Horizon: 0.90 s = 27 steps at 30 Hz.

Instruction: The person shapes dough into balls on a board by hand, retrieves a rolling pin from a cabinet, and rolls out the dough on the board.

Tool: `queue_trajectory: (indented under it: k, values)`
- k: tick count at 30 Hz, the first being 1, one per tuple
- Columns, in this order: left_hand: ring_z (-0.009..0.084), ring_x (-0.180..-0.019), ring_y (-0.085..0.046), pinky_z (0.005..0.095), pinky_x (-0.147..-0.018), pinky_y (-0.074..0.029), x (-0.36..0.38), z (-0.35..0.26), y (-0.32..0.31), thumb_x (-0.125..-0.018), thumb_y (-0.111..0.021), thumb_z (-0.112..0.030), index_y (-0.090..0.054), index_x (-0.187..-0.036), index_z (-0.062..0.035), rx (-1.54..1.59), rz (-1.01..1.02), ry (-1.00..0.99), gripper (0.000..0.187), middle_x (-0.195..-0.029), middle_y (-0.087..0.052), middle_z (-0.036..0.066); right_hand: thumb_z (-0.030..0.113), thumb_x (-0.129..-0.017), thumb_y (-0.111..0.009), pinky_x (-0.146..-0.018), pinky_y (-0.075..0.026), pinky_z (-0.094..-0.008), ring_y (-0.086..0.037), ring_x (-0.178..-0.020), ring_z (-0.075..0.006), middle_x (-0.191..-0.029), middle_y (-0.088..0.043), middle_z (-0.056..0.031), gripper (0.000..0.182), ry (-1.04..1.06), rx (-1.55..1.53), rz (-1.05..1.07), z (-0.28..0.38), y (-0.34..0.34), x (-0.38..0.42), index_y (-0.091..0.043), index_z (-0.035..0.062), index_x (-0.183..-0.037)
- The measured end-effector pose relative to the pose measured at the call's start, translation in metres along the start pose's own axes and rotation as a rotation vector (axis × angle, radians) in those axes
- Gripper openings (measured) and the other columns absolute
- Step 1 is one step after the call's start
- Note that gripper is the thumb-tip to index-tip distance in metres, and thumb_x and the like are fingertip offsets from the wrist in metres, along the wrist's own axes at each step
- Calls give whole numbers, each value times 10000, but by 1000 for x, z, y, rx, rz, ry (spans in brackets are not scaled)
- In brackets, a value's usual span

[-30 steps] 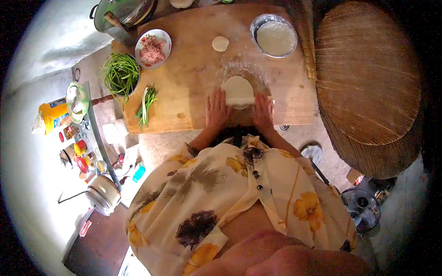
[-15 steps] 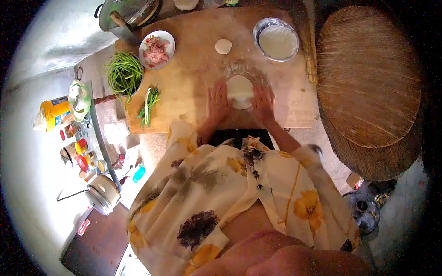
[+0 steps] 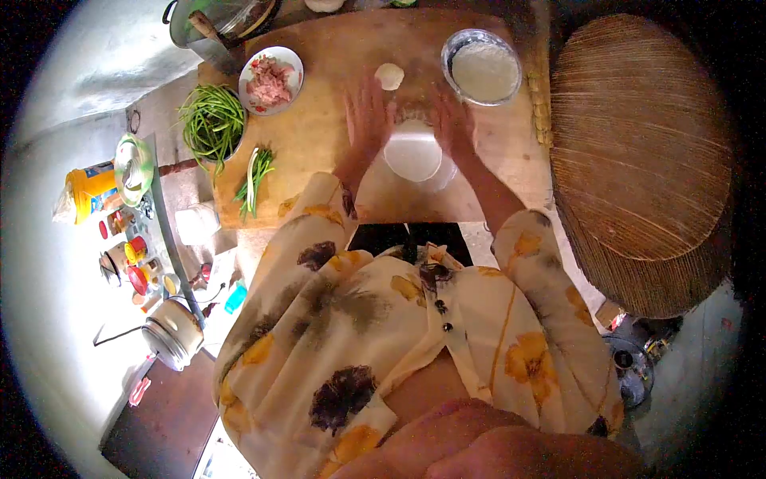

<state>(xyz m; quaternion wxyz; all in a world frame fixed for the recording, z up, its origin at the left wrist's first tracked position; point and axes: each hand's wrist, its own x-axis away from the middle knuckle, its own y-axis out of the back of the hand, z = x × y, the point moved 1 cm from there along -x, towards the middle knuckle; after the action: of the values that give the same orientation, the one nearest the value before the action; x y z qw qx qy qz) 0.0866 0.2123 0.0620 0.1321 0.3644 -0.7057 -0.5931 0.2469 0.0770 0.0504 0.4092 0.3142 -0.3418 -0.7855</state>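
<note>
A round, flat piece of pale dough (image 3: 413, 153) lies on the wooden board (image 3: 319, 144) close to its near edge. My left hand (image 3: 369, 118) is to the left of the dough's far edge, fingers stretched forward and blurred. On the other side, my right hand (image 3: 453, 124) has its fingers pointing away from me, also smeared by motion. Between the hands the surface is floury and blurred, and I cannot make out whether a thin tool lies there. A small dough piece (image 3: 389, 77) sits just beyond my left hand's fingertips.
A flour bowl (image 3: 484, 72) stands at the back right. Toward the left are a plate of chopped meat (image 3: 271, 81), a bowl of green beans (image 3: 213, 121), green onions (image 3: 254, 182) and a large pot (image 3: 227, 24). Right of the board is a round woven lid (image 3: 641, 136).
Both hands have moved forward, away from my body, from beside the dough to its far edge. The flat dough shows more fully and looks slightly wider.
</note>
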Motion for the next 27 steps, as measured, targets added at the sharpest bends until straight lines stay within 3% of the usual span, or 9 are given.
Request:
queue_trajectory:
  k: [3,7,10,13,17,19,21,24,27]
  values:
    - [372,-1409,-237,548,-1143,-156,72,-17,21,-903,-540,-370,-286,-1447,4,-45,267,-20,707,-1506,-280,213,224,-926,-511,-1089,-289,-475,-398,-1315,-284,-1404,-460,-105,440,88,294,73,22,12,72,-484,103,-1348]
    - [356,-1415,-236,538,-1144,-167,159,-19,3,-856,-596,-400,-279,-1456,-6,50,199,-37,785,-1518,-264,198,209,-901,-543,-1115,-236,-495,-381,-1326,-275,-1425,-425,-102,490,90,266,129,30,15,148,-456,75,-1364]
    - [349,-1396,-274,540,-1137,-184,112,-22,31,-865,-583,-408,-288,-1457,-22,68,239,-10,766,-1518,-271,183,203,-894,-547,-1109,-256,-483,-394,-1316,-274,-1405,-452,-101,467,53,335,259,12,5,109,-482,71,-1337]
    - [331,-1376,-304,545,-1136,-175,42,0,-7,-895,-543,-392,-299,-1456,-41,-178,198,-42,705,-1518,-277,163,219,-912,-523,-1098,-275,-473,-410,-1301,-278,-1373,-490,-106,413,165,354,137,-1,-4,26,-519,66,-1296]
    - [329,-1398,-267,551,-1142,-147,4,3,-7,-898,-536,-380,-302,-1452,-35,11,47,44,693,-1521,-268,169,239,-925,-514,-1114,-243,-471,-401,-1306,-286,-1406,-459,-111,451,118,305,79,2,-2,-12,-482,56,-1337]
    - [326,-1412,-241,553,-1146,-127,23,0,-8,-912,-516,-393,-295,-1454,-29,-49,59,9,689,-1524,-259,175,244,-929,-514,-1113,-243,-478,-393,-1312,-288,-1427,-434,-110,469,76,365,123,18,7,18,-459,64,-1358]
    - [324,-1429,-204,549,-1152,-104,70,-8,18,-924,-503,-405,-315,-1441,-13,-92,304,-82,676,-1527,-247,188,243,-922,-528,-1113,-240,-489,-375,-1325,-293,-1459,-391,-115,507,-4,326,171,32,16,63,-422,86,-1392]
    - [325,-1385,-295,568,-1138,-130,121,-4,5,-911,-535,-368,-379,-1411,-37,91,199,-67,620,-1469,-352,192,214,-894,-561,-1108,-246,-493,-378,-1317,-298,-1443,-398,-130,526,18,256,174,33,21,124,-426,105,-1390]
    - [346,-1274,-422,548,-1093,-253,120,-8,20,-881,-587,-309,-472,-1329,-54,6,374,-208,528,-1353,-479,195,153,-854,-600,-1079,-287,-486,-416,-1264,-303,-1356,-458,-139,513,71,252,232,31,27,139,-465,97,-1345]
